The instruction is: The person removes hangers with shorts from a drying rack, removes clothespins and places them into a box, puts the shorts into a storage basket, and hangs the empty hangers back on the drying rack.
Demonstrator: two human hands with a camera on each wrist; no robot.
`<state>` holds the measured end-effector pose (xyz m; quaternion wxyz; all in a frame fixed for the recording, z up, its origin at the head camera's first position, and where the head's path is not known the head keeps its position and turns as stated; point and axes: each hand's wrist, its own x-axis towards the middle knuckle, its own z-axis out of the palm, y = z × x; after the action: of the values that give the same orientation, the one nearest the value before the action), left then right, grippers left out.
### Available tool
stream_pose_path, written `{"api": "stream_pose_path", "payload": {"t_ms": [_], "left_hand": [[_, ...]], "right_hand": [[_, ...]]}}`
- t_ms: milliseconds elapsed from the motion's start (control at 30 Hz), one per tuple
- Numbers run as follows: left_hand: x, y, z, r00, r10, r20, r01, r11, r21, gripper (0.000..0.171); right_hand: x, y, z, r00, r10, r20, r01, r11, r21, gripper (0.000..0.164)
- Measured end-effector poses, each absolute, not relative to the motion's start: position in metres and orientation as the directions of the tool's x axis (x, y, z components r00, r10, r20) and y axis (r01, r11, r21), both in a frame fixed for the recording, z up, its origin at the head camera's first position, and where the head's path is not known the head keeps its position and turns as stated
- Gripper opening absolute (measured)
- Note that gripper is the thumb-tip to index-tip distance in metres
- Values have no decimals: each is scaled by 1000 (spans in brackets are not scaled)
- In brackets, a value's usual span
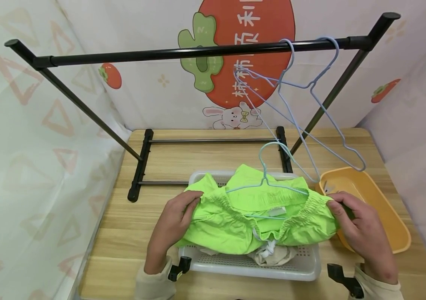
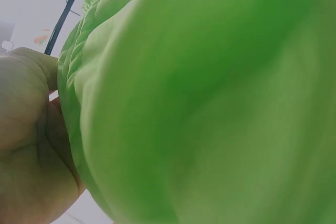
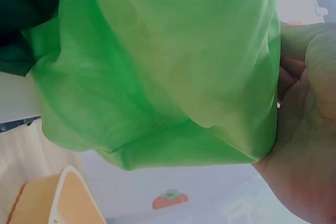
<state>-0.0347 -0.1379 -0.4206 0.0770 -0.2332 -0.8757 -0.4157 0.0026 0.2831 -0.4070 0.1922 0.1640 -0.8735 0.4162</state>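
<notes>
Bright green shorts (image 1: 220, 229) with a gathered elastic waistband and a white drawstring are spread above a basket. A light blue-green hanger (image 1: 264, 166) sits inside the waistband, its hook standing up at the front of the rack. My left hand (image 1: 173, 223) pinches the left end of the waistband, thumb on the near side. At the right end, my right hand (image 1: 363, 227) pinches the waistband too. Green cloth fills most of both wrist views, with the left palm (image 2: 26, 135) and the right palm (image 3: 310, 114) at its edges.
A black rack (image 1: 168, 54) stands on the wooden table (image 1: 111, 254); blue hangers (image 1: 334, 112) hang at its right. Beneath the shorts is a white perforated basket (image 1: 231, 268) holding beige cloth (image 1: 274, 255). An orange bin (image 1: 379, 208) stands at the right.
</notes>
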Motion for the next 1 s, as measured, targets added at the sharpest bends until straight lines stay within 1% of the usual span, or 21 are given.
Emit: {"api": "stream_pose_path", "payload": {"t_ms": [167,300,400,600,733,833,1000], "left_hand": [[-34,-132,-418,-871,353,342,489,557,671,19],[-35,-127,-417,-859,370,353,509,552,660,19],[-35,-125,-417,-856,372,357,514,543,664,19],[-37,-128,-420,-859,375,349,508,529,680,18],[-38,-136,-424,-868,347,355,492,506,709,16],[-39,-140,-426,-874,330,358,482,487,728,16],[-39,-143,-429,-881,303,364,469,459,754,16]], "right_hand": [[1,280,-407,-858,-129,497,-472,580,-664,21],[-1,277,-409,-840,-144,523,-503,568,-652,18],[-1,276,-410,-842,-143,520,-498,578,-646,16],[-1,280,-414,-851,-136,507,-481,587,-651,18],[-2,283,-414,-850,-135,509,-487,571,-661,17],[-2,285,-413,-865,-133,484,-468,567,-678,18],[-1,286,-413,-875,-133,465,-447,588,-674,18]]}}
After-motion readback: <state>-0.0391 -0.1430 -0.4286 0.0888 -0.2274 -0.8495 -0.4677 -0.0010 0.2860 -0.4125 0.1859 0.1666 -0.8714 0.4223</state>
